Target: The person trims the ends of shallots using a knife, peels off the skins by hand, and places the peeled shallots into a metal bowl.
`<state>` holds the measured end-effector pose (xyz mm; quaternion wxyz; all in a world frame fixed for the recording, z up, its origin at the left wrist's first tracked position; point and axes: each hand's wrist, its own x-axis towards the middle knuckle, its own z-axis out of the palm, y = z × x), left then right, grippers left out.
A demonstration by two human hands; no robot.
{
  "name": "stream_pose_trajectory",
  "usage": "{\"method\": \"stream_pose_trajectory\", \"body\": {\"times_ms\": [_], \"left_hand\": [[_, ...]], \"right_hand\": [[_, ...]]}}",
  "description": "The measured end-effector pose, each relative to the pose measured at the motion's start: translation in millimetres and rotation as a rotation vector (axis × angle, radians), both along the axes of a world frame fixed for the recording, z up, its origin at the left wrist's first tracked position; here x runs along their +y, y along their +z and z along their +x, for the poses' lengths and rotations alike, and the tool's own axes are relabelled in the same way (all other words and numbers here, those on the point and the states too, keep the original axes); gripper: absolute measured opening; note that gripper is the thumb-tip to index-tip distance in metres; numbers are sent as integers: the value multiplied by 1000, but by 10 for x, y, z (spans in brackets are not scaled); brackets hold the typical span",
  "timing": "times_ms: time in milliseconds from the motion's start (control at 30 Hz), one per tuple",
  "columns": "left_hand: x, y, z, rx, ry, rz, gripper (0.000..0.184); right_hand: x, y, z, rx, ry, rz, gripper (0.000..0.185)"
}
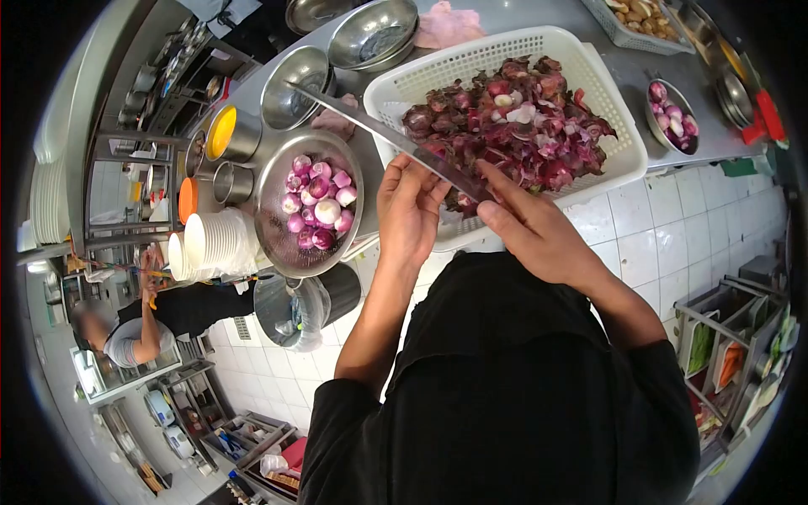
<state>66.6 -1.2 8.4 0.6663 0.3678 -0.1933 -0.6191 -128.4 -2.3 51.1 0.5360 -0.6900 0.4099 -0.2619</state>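
A long knife points toward the upper left over the near edge of a white perforated basket. My right hand is closed around its handle end. Beside the blade, my left hand has its fingers curled together; the blade hides whatever they may hold. Dark red onion skins fill the basket, with a few onions among them. To the left, a steel bowl holds several peeled red onions. A smaller bowl of peeled onions stands at the right.
Steel bowls, pink cloths and a stack of white containers are on the counter. Below the onion bowl is a lined bin. Another person stands at the left. A rack stands at lower right.
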Motion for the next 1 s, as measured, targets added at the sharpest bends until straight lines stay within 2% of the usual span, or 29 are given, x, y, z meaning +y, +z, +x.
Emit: {"method": "stream_pose_trajectory", "body": {"times_ms": [300, 500, 600, 800, 867, 1000], "left_hand": [[31, 25, -36, 0, -21, -46, 25], [33, 79, -114, -70, 30, -33, 22], [99, -75, -121, -87, -5, -48, 23], [128, -139, -131, -10, -1, -107, 34], [168, -138, -138, -43, -22, -169, 41], [140, -235, -19, 61, -106, -183, 49]], "right_hand": [[2, 32, -11, 143, -10, -36, 65], [34, -159, 86, 34, -62, -258, 65], [-39, -74, 134, 106, -36, -180, 64], [-109, -85, 190, 83, -38, -170, 65], [-124, -127, 214, 40, -64, -163, 65], [-184, -86, 206, -9, -50, -81, 64]]}}
